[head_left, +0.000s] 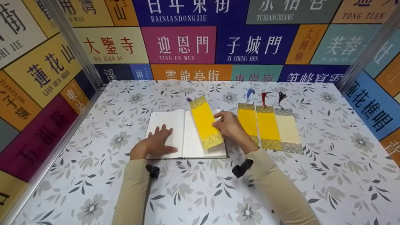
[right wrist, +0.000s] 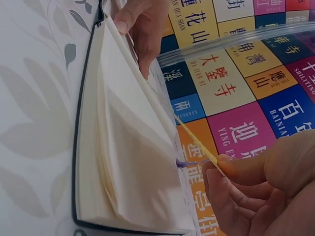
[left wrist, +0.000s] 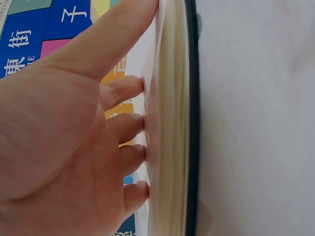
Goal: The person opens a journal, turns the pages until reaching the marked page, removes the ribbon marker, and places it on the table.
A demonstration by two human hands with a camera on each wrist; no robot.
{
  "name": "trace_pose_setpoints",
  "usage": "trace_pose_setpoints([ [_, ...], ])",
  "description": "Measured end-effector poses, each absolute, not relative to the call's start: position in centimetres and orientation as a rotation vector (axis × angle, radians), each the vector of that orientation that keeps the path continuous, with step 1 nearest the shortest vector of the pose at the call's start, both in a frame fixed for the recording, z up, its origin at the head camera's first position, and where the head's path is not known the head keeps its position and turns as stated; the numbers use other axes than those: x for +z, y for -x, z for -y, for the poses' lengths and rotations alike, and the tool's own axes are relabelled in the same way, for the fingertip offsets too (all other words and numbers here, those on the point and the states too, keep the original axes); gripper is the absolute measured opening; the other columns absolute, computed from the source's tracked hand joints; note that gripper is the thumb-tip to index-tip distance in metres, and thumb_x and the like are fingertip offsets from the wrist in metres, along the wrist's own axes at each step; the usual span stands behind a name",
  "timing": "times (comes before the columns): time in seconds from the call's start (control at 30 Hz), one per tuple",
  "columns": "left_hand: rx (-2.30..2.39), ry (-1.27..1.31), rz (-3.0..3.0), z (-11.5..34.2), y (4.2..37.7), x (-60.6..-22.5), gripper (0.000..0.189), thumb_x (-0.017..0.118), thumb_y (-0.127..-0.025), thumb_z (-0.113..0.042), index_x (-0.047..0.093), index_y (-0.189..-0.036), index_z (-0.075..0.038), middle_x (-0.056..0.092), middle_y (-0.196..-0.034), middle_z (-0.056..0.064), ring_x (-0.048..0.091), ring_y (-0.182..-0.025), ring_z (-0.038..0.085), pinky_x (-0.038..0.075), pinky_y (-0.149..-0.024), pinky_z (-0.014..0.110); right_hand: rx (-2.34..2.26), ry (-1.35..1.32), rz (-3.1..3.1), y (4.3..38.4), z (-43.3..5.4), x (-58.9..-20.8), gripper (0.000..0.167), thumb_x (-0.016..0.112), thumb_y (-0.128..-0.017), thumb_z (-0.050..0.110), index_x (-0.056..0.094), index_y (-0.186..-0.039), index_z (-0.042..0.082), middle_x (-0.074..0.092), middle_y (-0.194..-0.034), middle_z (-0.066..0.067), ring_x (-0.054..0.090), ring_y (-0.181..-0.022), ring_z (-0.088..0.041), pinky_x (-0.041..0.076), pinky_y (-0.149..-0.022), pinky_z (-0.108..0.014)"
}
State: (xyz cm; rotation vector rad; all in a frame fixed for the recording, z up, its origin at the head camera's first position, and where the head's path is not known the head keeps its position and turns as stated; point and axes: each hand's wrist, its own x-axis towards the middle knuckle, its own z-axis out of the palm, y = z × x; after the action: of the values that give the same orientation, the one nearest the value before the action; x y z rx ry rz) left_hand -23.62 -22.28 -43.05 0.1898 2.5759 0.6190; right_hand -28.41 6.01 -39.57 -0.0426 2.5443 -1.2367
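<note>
An open notebook (head_left: 195,150) with blank white pages and a dark cover lies on the table. My left hand (head_left: 158,140) is spread over its left page, fingertips pressing on the paper, as the left wrist view also shows. Between thumb and fingers, my right hand (head_left: 229,125) pinches the right edge of a yellow bookmark (head_left: 204,120) with patterned ends and a purple tassel (head_left: 188,99). It is held tilted over the right page. In the right wrist view the bookmark (right wrist: 199,143) appears edge-on, above the page.
To the right lie a yellow bookmark with a blue tassel (head_left: 250,93), another yellow bookmark (head_left: 267,126) with a red tassel, and a cream bookmark (head_left: 287,128) with a black tassel. The floral-patterned table (head_left: 193,193) has colourful sign panels (head_left: 179,45) behind and at the sides.
</note>
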Motion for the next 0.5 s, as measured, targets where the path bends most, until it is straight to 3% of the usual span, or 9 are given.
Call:
trace_pose_setpoints([
  [0.17, 0.628, -0.209, -2.589, 22.2, 23.4, -43.1, 0.091, 0.065, -0.094, -0.047, 0.014, -0.162, -0.012, -0.009, -0.168, 0.021, -0.014, -0.154, 0.042, -0.007, -0.125, 0.06, -1.277, -0.014, -2.565, 28.8, -7.4, -39.4, 0.038, 0.065, -0.098, 0.015, 0.06, -0.135, 0.01, 0.068, -0.114, -0.012, 0.063, -0.092, -0.02, 0.051, -0.07, -0.024],
  [0.37, 0.64, -0.235, -2.596, 22.1, 23.4, -43.2, 0.091, 0.064, -0.095, -0.046, 0.014, -0.161, -0.01, -0.009, -0.167, 0.023, -0.013, -0.154, 0.044, -0.006, -0.124, 0.061, -1.267, -0.111, -2.609, 29.6, -9.1, -38.8, 0.036, 0.063, -0.099, 0.015, 0.061, -0.134, 0.011, 0.066, -0.115, -0.011, 0.061, -0.092, -0.022, 0.053, -0.075, -0.024],
  [0.5, 0.641, -0.222, -2.596, 22.2, 23.2, -43.2, 0.091, 0.064, -0.094, -0.046, 0.015, -0.161, -0.01, -0.009, -0.167, 0.023, -0.013, -0.154, 0.044, -0.007, -0.124, 0.061, -1.239, -0.121, -2.643, 29.9, -10.8, -37.9, 0.035, 0.063, -0.099, 0.016, 0.061, -0.134, 0.009, 0.065, -0.115, -0.013, 0.061, -0.092, -0.022, 0.053, -0.071, -0.023],
])
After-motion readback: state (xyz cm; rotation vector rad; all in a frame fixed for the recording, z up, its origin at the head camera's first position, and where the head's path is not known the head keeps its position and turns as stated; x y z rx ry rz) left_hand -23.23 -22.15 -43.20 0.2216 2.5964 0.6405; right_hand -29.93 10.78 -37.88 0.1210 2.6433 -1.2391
